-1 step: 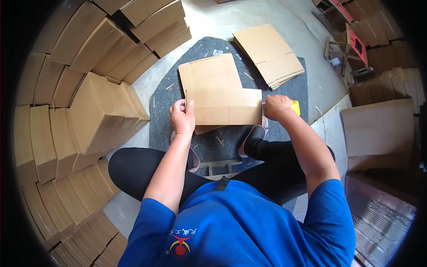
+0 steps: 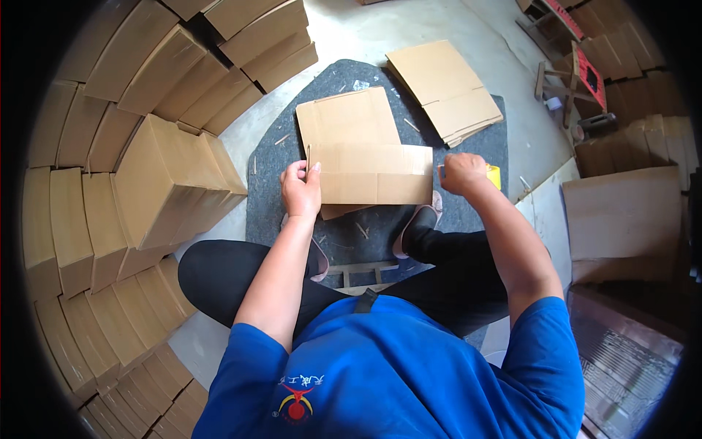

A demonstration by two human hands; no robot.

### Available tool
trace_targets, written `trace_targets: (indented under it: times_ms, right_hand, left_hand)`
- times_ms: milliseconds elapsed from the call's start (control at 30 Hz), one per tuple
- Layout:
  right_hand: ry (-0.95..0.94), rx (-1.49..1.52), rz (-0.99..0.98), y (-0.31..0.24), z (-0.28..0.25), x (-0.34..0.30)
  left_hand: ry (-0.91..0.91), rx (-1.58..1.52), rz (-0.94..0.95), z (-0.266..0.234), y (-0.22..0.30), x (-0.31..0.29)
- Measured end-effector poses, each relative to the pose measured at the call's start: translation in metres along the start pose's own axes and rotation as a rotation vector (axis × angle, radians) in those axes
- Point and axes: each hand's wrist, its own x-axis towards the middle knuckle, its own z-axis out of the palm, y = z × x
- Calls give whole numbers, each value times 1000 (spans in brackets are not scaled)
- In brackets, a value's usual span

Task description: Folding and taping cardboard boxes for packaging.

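"Carton (image 2: 376, 175) whereabouts?"

"Between my hands, long axis left-right; left hand (image 2: 301, 192) clamped on its left end, right hand (image 2: 462, 174) just off the other."

"Right's grip?"

"Can't tell if closed on the yellow thing (image 2: 495, 176)."

Left grip (image 2: 302, 193) on left end of cardboard box (image 2: 376, 175); yellow tool (image 2: 494, 176) in right grip (image 2: 463, 174).

Packing workshop or storeroom | stacked boxes (image 2: 172, 164) left of the left hand (image 2: 301, 192) | flattened cardboard (image 2: 450, 91) beyond the right hand (image 2: 464, 173) | grey mat (image 2: 270, 175) below | pale hard floor (image 2: 358, 33)
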Motion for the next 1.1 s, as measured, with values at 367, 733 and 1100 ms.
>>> trace_targets:
  times_ms: [367, 733, 1100]
  right_hand:
    - [211, 921, -290, -35, -110, -130]
    - [0, 1329, -404, -43, -48, -113]
    - [136, 893, -181, -90, -91, -108]
  left_hand:
    - [-718, -953, -587, -44, 81, -49]
    - [-1025, -1280, -724, -64, 69, -54]
    - [-295, -918, -559, -76, 31, -9]
